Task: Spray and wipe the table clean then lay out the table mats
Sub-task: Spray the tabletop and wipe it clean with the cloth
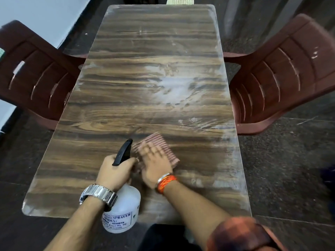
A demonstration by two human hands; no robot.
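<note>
A long wood-grain table [112, 109] stretches away from me, with a wet whitish patch [174, 89] right of its middle and pale streaks along its right edge. My left hand [116, 171] grips the neck of a white spray bottle [125, 211] with a black trigger head, held above the near edge. My right hand [155, 163] lies flat, fingers spread, pressing a pink striped cloth [159, 144] onto the tabletop just right of the bottle; the hand is motion-blurred. No table mats are in view.
A dark red plastic chair [34, 78] stands at the table's left side and another [282, 78] at its right. A pale chair back [179, 0] shows at the far end. Dark stone floor surrounds the table.
</note>
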